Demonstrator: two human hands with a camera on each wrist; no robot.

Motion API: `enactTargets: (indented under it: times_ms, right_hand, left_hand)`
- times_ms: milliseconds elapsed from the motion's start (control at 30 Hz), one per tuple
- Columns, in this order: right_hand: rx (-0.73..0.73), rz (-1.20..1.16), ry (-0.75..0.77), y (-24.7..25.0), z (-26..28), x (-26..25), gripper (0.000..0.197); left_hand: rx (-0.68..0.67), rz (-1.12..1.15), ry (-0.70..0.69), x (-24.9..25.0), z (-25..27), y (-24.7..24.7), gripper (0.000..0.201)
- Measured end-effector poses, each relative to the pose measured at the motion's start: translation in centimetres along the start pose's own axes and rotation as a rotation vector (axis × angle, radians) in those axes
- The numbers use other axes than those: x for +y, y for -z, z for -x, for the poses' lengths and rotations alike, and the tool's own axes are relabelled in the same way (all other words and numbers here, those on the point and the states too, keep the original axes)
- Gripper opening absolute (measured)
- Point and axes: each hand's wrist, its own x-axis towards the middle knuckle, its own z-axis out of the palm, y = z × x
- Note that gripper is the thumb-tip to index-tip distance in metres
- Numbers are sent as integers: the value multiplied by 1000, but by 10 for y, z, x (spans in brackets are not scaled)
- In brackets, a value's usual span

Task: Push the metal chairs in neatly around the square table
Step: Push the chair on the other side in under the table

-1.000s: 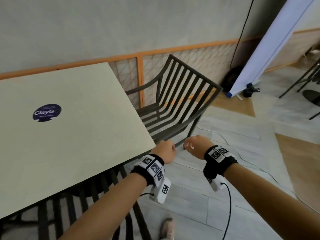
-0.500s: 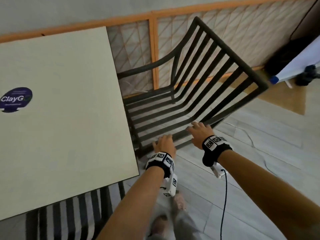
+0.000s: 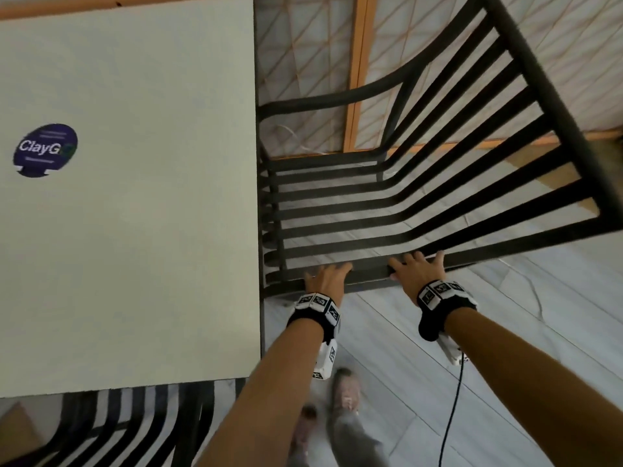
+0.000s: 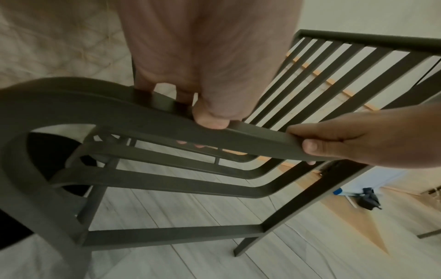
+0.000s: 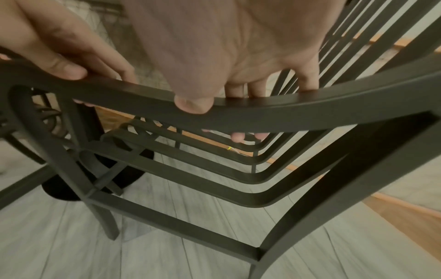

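A dark metal slatted chair [image 3: 421, 197] stands at the right side of the cream square table [image 3: 135, 214], its seat front at the table's edge and its backrest to the right. Both my hands hold its near armrest [image 3: 369, 277]. My left hand [image 3: 327, 278] grips the rail close to the table, with the fingers curled over the top and the thumb [image 4: 212, 120] on the near side. My right hand [image 3: 418, 269] grips the same rail further right, its thumb [image 5: 193, 105] also pressed on the near face. A second slatted chair [image 3: 135, 426] sits tucked under the table's near edge.
A wall with orange wood trim [image 3: 357, 72] and lattice panels runs just behind the chair. My feet [image 3: 344, 399] stand on the grey plank floor, with a black cable [image 3: 451, 416] hanging from my right wrist. The table's dark pedestal base [image 5: 71, 181] sits under the top.
I have stepped in over the chair. My hands went from loose fists near the table's corner to reaching out, and now both grip the chair's near armrest.
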Motion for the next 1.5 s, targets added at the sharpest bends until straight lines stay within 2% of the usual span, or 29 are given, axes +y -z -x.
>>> enactTargets:
  times_ms: [300, 533, 833, 933, 1067, 1167, 1367, 1500]
  right_hand:
    - [137, -61, -16, 23, -40, -19, 33]
    - [137, -72, -8, 7, -17, -31, 36]
    - [153, -58, -32, 2, -18, -39, 35]
    - [165, -66, -50, 2, -15, -42, 40]
    - [186, -95, -14, -2, 8, -49, 60]
    - [192, -174, -4, -4, 36, -58, 61]
    - [179, -330, 26, -22, 128, -111, 59]
    - [138, -400, 63, -42, 183, -181, 56]
  left_hand:
    - [185, -27, -4, -28, -31, 27, 50]
    - [123, 13, 21, -32, -12, 18, 48]
    - [154, -145, 58, -26, -2, 11, 46]
    - [168, -198, 85, -18, 12, 5, 57]
    - [132, -114, 58, -11, 52, -7, 74]
    - [56, -75, -16, -3, 97, -9, 74]
    - [-15, -198, -200, -8, 219, -8, 60]
    - [-47, -205, -242, -52, 307, 13, 46]
